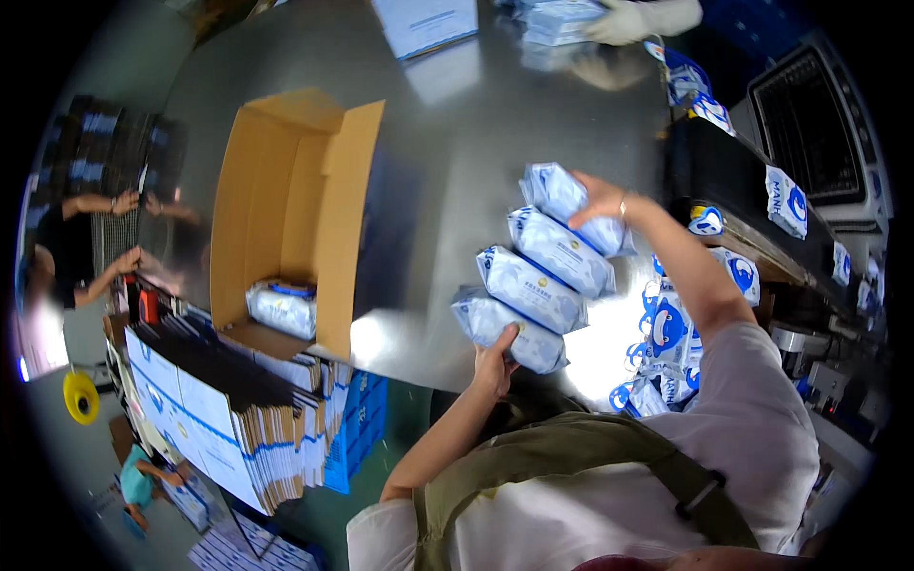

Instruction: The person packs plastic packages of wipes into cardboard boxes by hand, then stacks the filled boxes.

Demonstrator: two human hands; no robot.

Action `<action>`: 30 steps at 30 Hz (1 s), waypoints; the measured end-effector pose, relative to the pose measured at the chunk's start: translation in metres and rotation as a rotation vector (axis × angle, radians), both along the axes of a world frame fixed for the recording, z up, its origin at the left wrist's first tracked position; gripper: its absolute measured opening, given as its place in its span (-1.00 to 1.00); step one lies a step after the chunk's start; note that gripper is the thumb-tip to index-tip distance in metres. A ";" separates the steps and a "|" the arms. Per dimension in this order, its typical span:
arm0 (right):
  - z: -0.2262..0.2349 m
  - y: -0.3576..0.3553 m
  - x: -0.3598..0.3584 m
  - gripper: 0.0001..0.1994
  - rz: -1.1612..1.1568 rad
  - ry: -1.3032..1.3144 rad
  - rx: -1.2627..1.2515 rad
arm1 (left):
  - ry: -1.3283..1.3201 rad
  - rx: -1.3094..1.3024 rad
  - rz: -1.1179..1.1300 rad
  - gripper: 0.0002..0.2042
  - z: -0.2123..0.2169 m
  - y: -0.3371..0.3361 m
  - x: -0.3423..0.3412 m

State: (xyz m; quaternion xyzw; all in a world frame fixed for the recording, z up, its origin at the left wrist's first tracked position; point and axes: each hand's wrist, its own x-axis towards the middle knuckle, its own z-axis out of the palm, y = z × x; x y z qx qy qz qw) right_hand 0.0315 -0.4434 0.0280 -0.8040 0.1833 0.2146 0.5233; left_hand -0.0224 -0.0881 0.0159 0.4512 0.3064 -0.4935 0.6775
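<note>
Several soft white-and-blue wipes packs [538, 288] stand side by side in a slanting row over the metal table [428, 190]. My left hand [495, 367] presses on the near end of the row, its thumb on the nearest pack. At the far end, my right hand [600, 202] grips the last pack with spread fingers, so the row is squeezed between both hands. Whether the packs touch the table I cannot tell. To the left, an open brown cardboard box [257, 181] lies with its opening toward me; a similar wipes pack [283, 310] sits inside at its near end.
Flattened cartons [195, 404] are stacked at the near left. On the right runs a black conveyor belt [738, 157] carrying packs, with a pile of packs [666, 333] below it. A co-worker's gloved hand [624, 21] and a white-and-blue carton [427, 24] are at the far side.
</note>
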 end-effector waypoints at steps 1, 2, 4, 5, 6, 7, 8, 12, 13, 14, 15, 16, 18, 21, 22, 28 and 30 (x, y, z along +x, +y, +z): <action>0.008 0.021 -0.008 0.09 -0.074 -0.011 0.017 | -0.003 0.014 0.018 -0.40 -0.008 0.006 0.001; -0.002 0.022 -0.024 0.08 -0.158 0.015 0.057 | -0.017 0.018 0.019 -0.41 -0.012 0.011 0.004; 0.003 0.037 -0.043 0.04 -0.336 0.059 0.227 | -0.070 -0.101 0.067 -0.40 -0.009 0.027 0.005; 0.012 0.046 -0.049 0.00 -0.404 0.043 0.261 | -0.103 -0.139 0.069 -0.37 -0.002 0.031 0.010; 0.010 0.044 -0.056 -0.06 -0.434 -0.035 0.288 | -0.135 -0.176 0.066 -0.33 0.008 0.036 0.015; 0.020 0.046 -0.054 -0.09 -0.452 -0.112 0.360 | -0.246 -0.127 0.067 -0.31 0.028 0.037 0.024; 0.036 0.046 -0.045 -0.12 -0.434 -0.214 0.387 | -0.339 -0.143 0.107 -0.29 0.033 0.040 0.027; 0.143 0.080 0.027 -0.09 -0.344 -0.555 0.194 | -0.886 -0.172 0.143 -0.14 0.088 0.064 0.091; 0.159 0.083 0.048 -0.12 -0.288 -0.681 0.163 | -0.963 -0.196 0.214 -0.09 0.105 0.071 0.108; 0.174 0.089 0.069 -0.16 -0.266 -0.794 0.174 | -0.955 -0.238 0.271 -0.10 0.116 0.082 0.126; 0.190 0.099 0.093 -0.16 -0.227 -0.888 0.199 | -1.014 -0.274 0.340 -0.13 0.120 0.091 0.145; 0.196 0.110 0.121 -0.17 -0.220 -0.987 0.227 | -1.079 -0.307 0.413 -0.15 0.125 0.103 0.164; 0.202 0.141 0.176 -0.22 -0.223 -1.047 0.216 | -1.167 -0.242 0.531 -0.20 0.110 0.120 0.205; 0.173 0.183 0.271 -0.14 -0.006 -0.876 0.165 | -1.028 0.053 0.514 -0.25 0.083 0.148 0.249; 0.145 0.185 0.305 -0.09 0.046 -0.907 -0.123 | -0.873 0.219 0.366 -0.26 0.067 0.151 0.258; 0.022 0.242 0.367 -0.42 0.362 -0.130 -0.939 | -1.393 1.038 -0.694 -0.26 0.090 0.119 0.194; 0.040 0.258 0.347 -0.45 0.335 -0.112 -0.892 | -1.526 1.063 -1.053 -0.32 0.104 0.130 0.168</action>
